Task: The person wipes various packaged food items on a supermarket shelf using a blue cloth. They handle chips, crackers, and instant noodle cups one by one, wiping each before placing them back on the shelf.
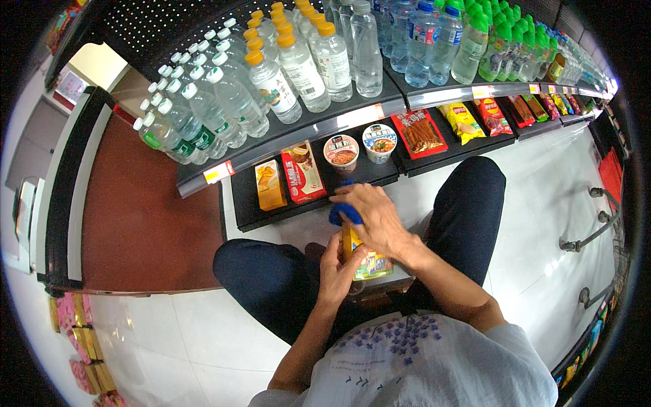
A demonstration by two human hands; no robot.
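My right hand [374,216] grips a bunched blue cloth [346,214] against the upper end of a yellow package [349,245]. The lower part of that package sits between the thumb and fingers of my left hand [336,269]. A colourful green and yellow printed surface [375,268] shows just below my right wrist; whether it is part of the same package I cannot tell. Both hands are between my knees, in front of the low black shelf [254,220]. My right hand covers much of the cloth and package.
On the low shelf stand an orange box [270,188], a red and white box [303,175] and two instant noodle cups [341,155]. Further right lie a red snack packet [419,135] and yellow chips [462,123]. Bottled drinks [315,71] crowd the shelf above. A brown panel [152,219] is at left.
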